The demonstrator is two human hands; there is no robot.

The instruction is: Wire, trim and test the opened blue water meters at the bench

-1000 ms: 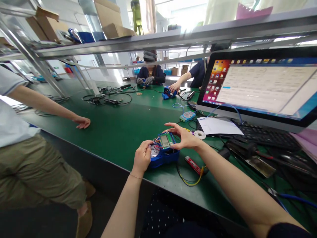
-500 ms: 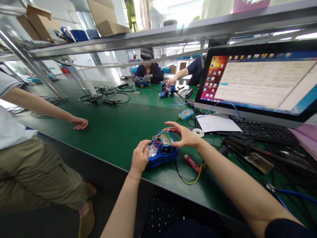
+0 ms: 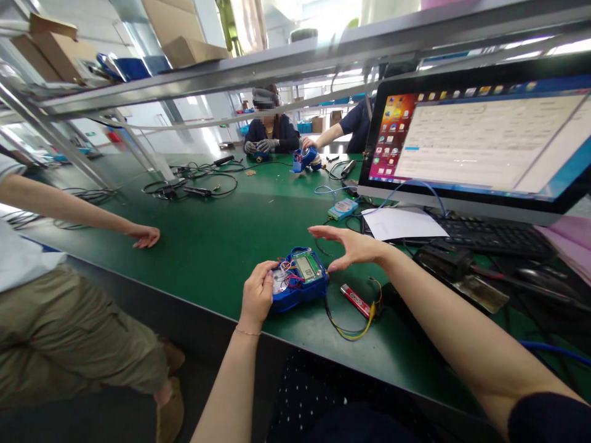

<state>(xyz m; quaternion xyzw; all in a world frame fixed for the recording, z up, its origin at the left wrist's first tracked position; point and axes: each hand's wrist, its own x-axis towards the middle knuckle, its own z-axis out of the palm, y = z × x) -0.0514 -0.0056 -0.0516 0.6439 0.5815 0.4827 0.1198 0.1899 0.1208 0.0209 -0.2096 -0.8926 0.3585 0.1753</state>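
A blue meter housing [image 3: 295, 300] sits near the table's front edge, with coloured wires and a round clear dial on its left side. A green circuit board with a small grey display [image 3: 305, 268] lies in its right part. My left hand [image 3: 259, 292] grips the housing at its left end, thumb on top. Just right of the board, my right hand [image 3: 353, 247] is open, thumb and fingers spread apart with nothing between them. The thumb tip is close to the housing's corner; I cannot tell whether it touches.
Right of the housing lie a red stick-shaped device [image 3: 356, 299] and yellow and black wires [image 3: 353, 335]. Behind stand a monitor [image 3: 480, 141], keyboard [image 3: 489, 234], paper [image 3: 404, 223] and light-blue box [image 3: 343, 209]. A co-worker's hand [image 3: 145, 236] is at left; others work across the table.
The display board, raised and tilted before, now lies lower in the housing. My right hand has come off it and moved slightly right. The view has shifted a little.
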